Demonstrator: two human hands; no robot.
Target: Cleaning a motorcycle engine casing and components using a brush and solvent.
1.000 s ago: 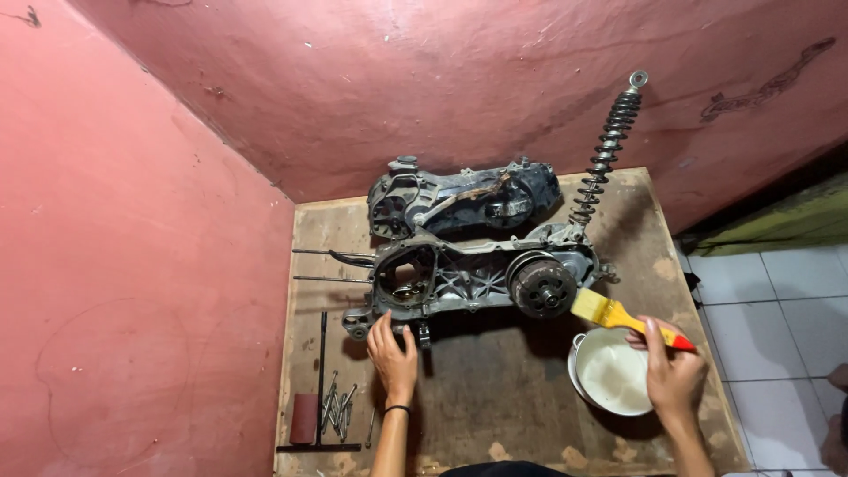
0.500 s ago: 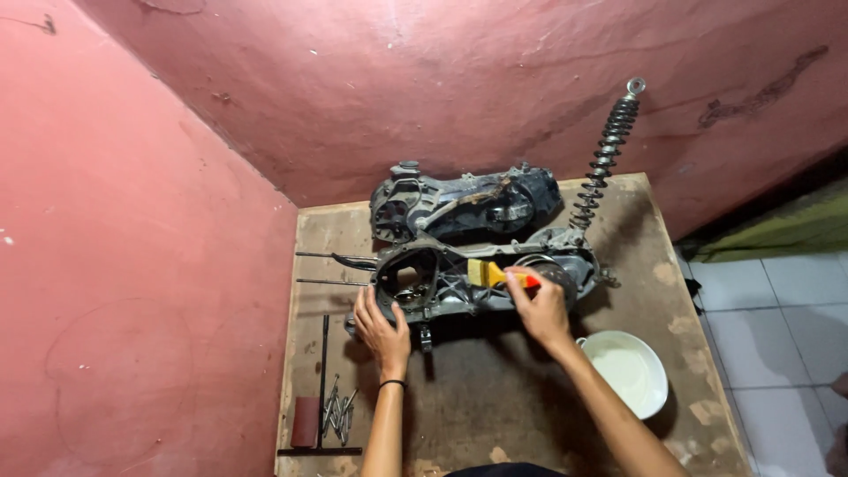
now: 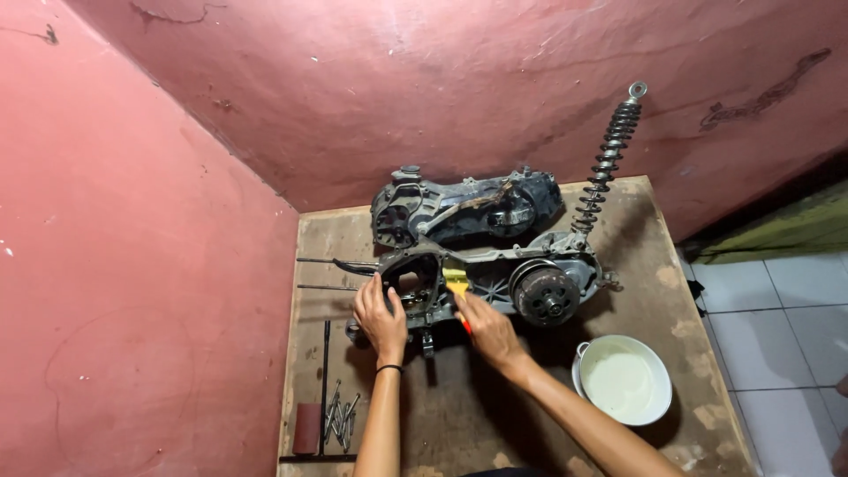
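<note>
Now, by label:
Left hand (image 3: 382,320): grip pressed flat, fingers apart, on engine case (image 3: 481,283)'s left end.
Right hand (image 3: 488,329): grip clamped on yellow brush (image 3: 457,283), bristles inside case.
Engine case: mid-desk (image 3: 654,291).
White bowl (image 3: 623,380): near right.

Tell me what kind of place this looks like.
Probably a small home repair corner for scooters: an opened engine case with a spring shock absorber lies on a worn wooden board against bare pink walls, with loose bolts nearby.
</note>
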